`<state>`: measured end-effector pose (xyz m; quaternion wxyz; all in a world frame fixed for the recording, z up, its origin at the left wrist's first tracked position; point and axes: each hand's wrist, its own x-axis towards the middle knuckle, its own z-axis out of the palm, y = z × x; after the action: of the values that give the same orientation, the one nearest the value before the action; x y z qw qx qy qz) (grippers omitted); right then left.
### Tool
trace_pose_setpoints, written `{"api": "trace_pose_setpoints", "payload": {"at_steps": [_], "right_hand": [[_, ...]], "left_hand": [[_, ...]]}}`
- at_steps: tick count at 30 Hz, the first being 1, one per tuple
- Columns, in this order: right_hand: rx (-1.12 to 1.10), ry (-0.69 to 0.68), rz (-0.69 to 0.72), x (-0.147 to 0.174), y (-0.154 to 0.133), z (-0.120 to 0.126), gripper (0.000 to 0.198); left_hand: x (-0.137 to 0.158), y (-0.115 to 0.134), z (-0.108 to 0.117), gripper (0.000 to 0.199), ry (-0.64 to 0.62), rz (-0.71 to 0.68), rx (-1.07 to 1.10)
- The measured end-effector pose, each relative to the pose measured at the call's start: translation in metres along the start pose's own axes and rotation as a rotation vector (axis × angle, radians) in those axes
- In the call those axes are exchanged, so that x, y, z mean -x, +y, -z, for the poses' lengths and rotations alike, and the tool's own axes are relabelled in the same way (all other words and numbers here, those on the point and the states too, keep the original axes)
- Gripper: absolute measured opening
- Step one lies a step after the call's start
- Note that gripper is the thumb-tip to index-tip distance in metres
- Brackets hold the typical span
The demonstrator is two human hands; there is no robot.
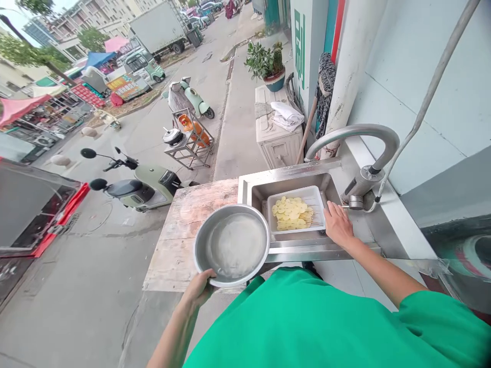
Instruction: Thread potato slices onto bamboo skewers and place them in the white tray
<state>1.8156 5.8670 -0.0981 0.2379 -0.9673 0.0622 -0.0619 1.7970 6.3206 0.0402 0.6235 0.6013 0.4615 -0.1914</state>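
My left hand [200,287] is closed on the near-left rim of a round metal basin [264,225], thumb over the edge. Cloudy water [236,245] seems to fill it, and the basin is level over the wooden board beside the sink. In the sink, a white plastic tray [320,197] holds pale yellow slices [293,212] that look like potato, with thin sticks showing at their right. At the tray's right edge, my right hand [338,225] has its fingers curled at the rim, close to the faucet lever; its fingertips are partly hidden.
A steel sink [284,179] with a curved faucet [360,130] stands at the right, against the wall. A wooden board [172,245] adjoins its left side. Beyond are a cabinet [282,145] with a potted plant [274,82], a mop [324,82], a gas bottle cart [187,148] and a scooter [149,184].
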Motion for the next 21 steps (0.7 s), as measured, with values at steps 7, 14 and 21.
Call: {"api": "trace_pose_setpoints", "payload": {"at_steps": [7, 14, 21], "right_hand": [[-0.110, 0.054, 0.058, 0.106, -0.030, 0.001, 0.037], [-0.169, 0.139, -0.030, 0.146, -0.025, 0.005, 0.037], [-0.173, 0.161, -0.176, 0.169, -0.010, 0.004, 0.038]], "left_hand": [[-0.035, 0.041, -0.043, 0.025, -0.113, -0.065, -0.157], [-0.083, 0.059, -0.104, 0.029, -0.253, -0.035, -0.300], [-0.118, 0.065, -0.156, 0.032, -0.331, -0.073, -0.408]]}}
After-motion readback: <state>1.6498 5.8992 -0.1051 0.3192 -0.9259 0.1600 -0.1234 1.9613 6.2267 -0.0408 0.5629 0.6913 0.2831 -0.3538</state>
